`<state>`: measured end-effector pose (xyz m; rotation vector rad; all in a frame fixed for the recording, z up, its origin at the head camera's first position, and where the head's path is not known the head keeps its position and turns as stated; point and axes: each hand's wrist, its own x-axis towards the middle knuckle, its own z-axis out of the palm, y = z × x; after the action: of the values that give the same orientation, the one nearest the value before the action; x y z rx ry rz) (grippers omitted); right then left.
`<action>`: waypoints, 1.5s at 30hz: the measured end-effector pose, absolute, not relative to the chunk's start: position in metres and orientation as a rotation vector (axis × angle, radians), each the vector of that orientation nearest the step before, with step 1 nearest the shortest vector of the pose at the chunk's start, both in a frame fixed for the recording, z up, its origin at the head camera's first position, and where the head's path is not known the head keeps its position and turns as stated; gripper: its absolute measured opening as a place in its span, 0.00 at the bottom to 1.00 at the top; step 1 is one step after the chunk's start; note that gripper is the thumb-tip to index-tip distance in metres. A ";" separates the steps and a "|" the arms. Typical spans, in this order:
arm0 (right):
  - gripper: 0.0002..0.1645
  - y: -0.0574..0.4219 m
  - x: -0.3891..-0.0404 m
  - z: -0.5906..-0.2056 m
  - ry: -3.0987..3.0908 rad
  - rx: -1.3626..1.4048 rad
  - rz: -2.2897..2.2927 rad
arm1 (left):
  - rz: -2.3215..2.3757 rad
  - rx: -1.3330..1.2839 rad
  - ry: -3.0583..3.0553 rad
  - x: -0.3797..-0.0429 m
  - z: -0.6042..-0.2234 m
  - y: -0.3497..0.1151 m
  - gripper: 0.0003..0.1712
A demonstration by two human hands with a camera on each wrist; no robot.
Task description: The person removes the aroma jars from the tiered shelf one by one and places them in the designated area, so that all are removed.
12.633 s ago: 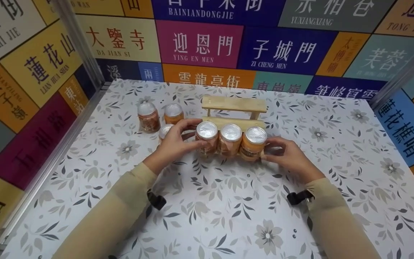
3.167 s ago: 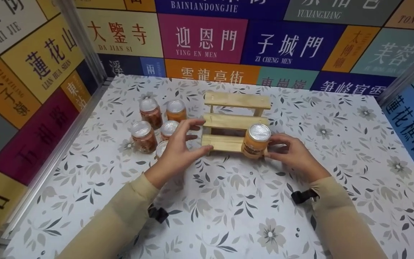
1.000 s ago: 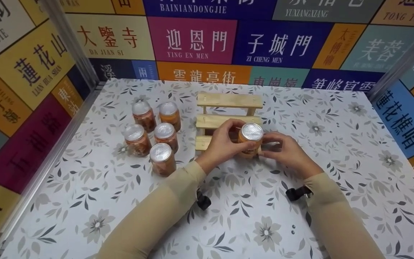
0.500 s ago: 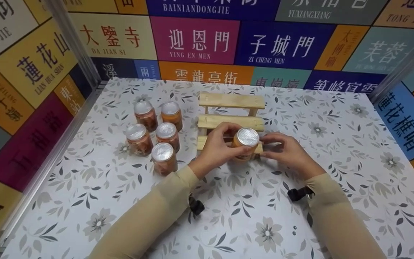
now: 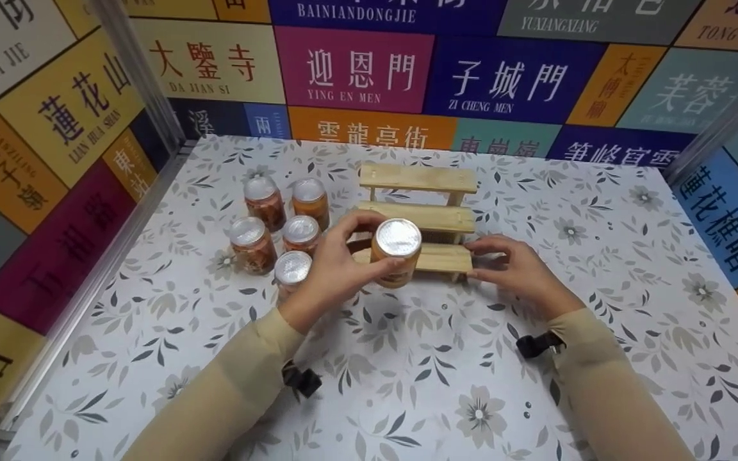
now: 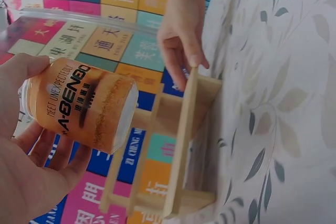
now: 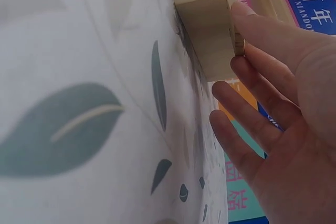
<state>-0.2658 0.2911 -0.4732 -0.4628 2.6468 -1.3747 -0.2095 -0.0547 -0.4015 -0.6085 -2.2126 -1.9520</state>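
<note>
My left hand (image 5: 330, 266) grips an orange can (image 5: 398, 256) with a silver lid, thumb in front and fingers behind. It is held in the air before the left half of the stepped wooden stand (image 5: 417, 178). In the left wrist view the can (image 6: 79, 106) shows black "A-BENBO" lettering. My right hand (image 5: 513, 272) is at the right end of the stand's bottom step. In the right wrist view its thumb and index finger pinch the step's end (image 7: 210, 40), with the other fingers apart from it.
Several similar cans with silver lids stand upright left of the stand, among them a brown-red can (image 5: 254, 250) and an orange can (image 5: 311, 202). My left hand partly covers the nearest can (image 5: 292, 269). Walls of coloured lettered panels (image 5: 356, 70) bound the flower-patterned table (image 5: 471, 358).
Two cans from the bottom step now stand in the left group. My left hand has taken the last can off the step's right end and carried it left. My right hand stays put.
</note>
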 end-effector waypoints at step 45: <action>0.29 0.290 -0.261 -0.472 2.663 -0.484 -1.374 | -1.915 0.027 -2.033 -0.170 -0.427 -0.232 0.32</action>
<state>-0.2610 0.2899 -0.4716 -0.4838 2.6634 -1.3743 -0.1704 -0.2321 -0.4275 0.0270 -2.0330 -1.9152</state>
